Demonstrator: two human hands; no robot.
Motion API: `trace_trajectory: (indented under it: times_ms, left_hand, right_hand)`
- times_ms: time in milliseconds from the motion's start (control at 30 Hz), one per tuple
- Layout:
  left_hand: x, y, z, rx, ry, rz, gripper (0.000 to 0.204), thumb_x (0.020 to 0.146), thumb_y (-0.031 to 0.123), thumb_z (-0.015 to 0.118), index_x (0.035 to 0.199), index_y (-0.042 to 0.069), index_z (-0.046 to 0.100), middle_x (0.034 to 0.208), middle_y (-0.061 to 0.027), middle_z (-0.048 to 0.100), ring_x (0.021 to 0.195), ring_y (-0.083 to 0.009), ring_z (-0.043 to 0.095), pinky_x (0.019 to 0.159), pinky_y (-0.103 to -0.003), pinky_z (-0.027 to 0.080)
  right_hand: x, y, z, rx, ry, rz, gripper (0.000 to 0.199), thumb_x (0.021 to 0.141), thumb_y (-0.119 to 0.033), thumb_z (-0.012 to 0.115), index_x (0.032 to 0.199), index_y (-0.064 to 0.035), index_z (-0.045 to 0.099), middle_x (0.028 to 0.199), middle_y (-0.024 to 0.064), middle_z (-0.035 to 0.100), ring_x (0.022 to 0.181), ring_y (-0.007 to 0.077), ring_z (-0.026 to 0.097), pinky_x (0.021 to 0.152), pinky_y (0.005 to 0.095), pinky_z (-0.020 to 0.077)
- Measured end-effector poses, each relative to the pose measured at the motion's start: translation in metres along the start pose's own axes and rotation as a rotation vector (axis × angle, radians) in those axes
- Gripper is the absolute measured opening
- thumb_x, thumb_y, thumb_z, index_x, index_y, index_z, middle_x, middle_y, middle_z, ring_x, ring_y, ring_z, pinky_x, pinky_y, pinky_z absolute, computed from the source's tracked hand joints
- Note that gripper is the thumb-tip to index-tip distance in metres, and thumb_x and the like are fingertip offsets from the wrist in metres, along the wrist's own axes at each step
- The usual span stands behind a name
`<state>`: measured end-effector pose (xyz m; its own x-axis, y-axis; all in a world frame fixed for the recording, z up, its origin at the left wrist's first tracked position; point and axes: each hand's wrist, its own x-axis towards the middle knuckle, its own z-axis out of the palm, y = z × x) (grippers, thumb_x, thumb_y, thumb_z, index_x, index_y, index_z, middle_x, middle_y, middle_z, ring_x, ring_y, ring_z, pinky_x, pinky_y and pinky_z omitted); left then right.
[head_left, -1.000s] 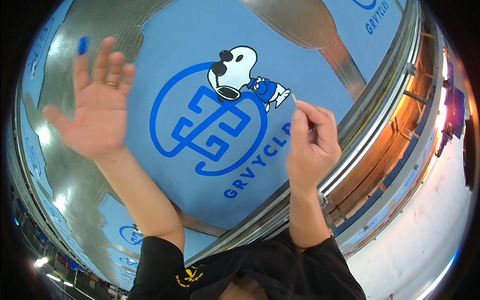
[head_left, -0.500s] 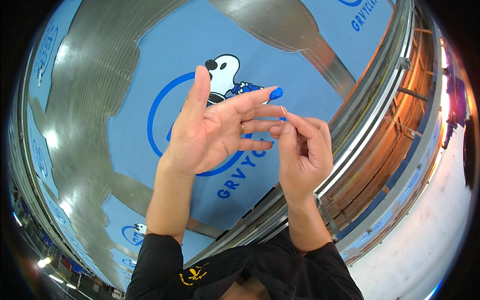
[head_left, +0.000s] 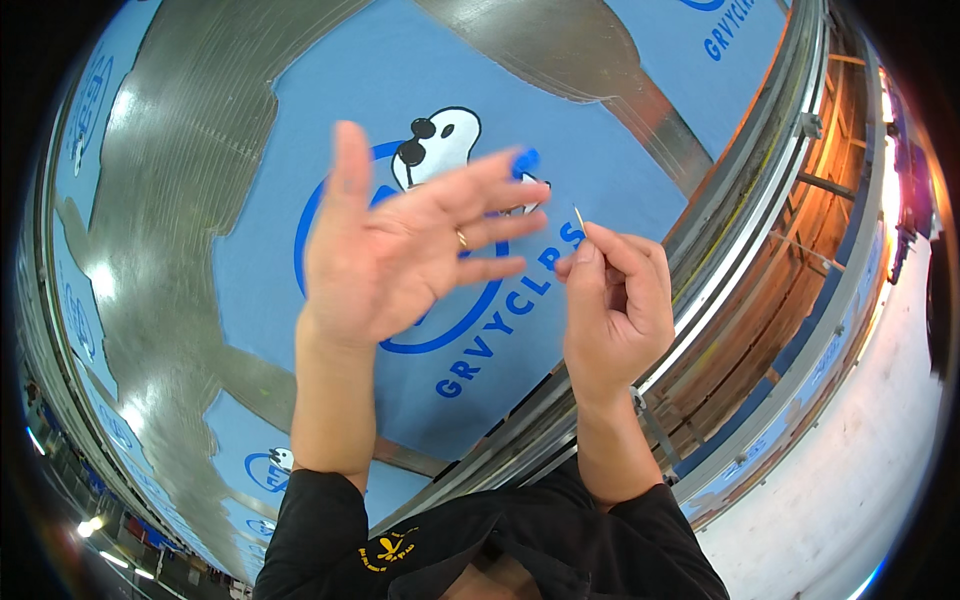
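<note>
Hands first. Left hand [head_left: 400, 250] is raised flat, palm toward the camera, fingers spread and holding nothing; a ring shows on one finger and a blue cap or smear [head_left: 526, 161] sits on a fingertip. Right hand [head_left: 615, 305] is closed in a pinch, thumb and forefinger gripping a thin pale pin or needle [head_left: 579, 219], its tip pointing up toward the left fingertips, just short of them.

Judged step: fine picking work at the blue fingertip, tool poised. The next move would call for a steady approach of the tip and a still left hand.

Below lies a blue printed fabric panel [head_left: 610, 130] with a cartoon dog and circular emblem [head_left: 400, 190], laid on a silvery platen [head_left: 160, 200]. Metal rails [head_left: 760, 230] run to the right. Nothing stands between the hands.
</note>
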<state>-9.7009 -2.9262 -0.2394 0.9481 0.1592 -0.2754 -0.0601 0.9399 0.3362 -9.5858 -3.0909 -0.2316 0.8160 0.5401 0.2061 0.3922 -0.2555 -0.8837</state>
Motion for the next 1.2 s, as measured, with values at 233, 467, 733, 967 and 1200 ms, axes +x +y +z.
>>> trace_trajectory:
  times_ms: [233,467,733,967,1200]
  left_hand:
    - [-0.022,0.053,-0.056,-0.005,-0.184,0.560,0.108,0.096,0.081,0.038,0.161,-0.004,0.025,0.163,-0.0328,0.028,0.145,-0.0431,0.039,0.119,-0.056,0.033]
    - [-0.046,0.069,-0.088,-0.096,-0.118,0.772,0.093,0.093,0.057,0.063,0.156,-0.006,0.035,0.157,-0.0265,0.038,0.129,-0.0320,0.046,0.109,-0.045,0.038]
    - [-0.051,0.070,-0.089,-0.160,-0.023,0.791,0.088,0.088,0.042,0.073,0.154,-0.005,0.039,0.154,-0.0231,0.040,0.124,-0.0299,0.047,0.106,-0.043,0.040]
    - [-0.050,0.070,-0.090,-0.137,-0.073,0.775,0.090,0.089,0.049,0.069,0.156,-0.003,0.038,0.155,-0.0230,0.040,0.125,-0.0297,0.046,0.107,-0.043,0.039]
    - [-0.046,0.069,-0.097,-0.102,-0.183,0.753,0.095,0.094,0.064,0.059,0.159,0.000,0.034,0.159,-0.0252,0.036,0.128,-0.0304,0.045,0.111,-0.045,0.037]
  right_hand:
    - [-0.007,0.025,0.032,-0.134,0.001,-0.045,0.022,0.084,0.008,0.075,0.103,-0.0017,0.076,0.088,0.0070,0.068,0.063,0.0091,0.056,0.053,0.0226,0.0432]
    - [-0.004,0.028,0.054,-0.224,0.056,-0.103,0.016,0.088,0.005,0.073,0.102,-0.0015,0.078,0.086,0.0030,0.068,0.060,0.0037,0.048,0.051,0.0209,0.0364]
    - [-0.004,0.030,0.054,-0.274,0.039,-0.117,0.015,0.088,0.004,0.074,0.101,-0.0015,0.079,0.088,0.0033,0.069,0.062,0.0038,0.049,0.052,0.0208,0.0371]
    - [-0.003,0.030,0.054,-0.280,0.048,-0.117,0.014,0.089,0.004,0.074,0.101,-0.0003,0.078,0.087,0.0035,0.069,0.063,0.0038,0.051,0.053,0.0206,0.0381]
    - [-0.001,0.029,0.052,-0.293,0.014,-0.136,0.023,0.081,0.008,0.076,0.101,-0.0017,0.076,0.087,0.0071,0.068,0.065,0.0120,0.063,0.053,0.0247,0.0471]
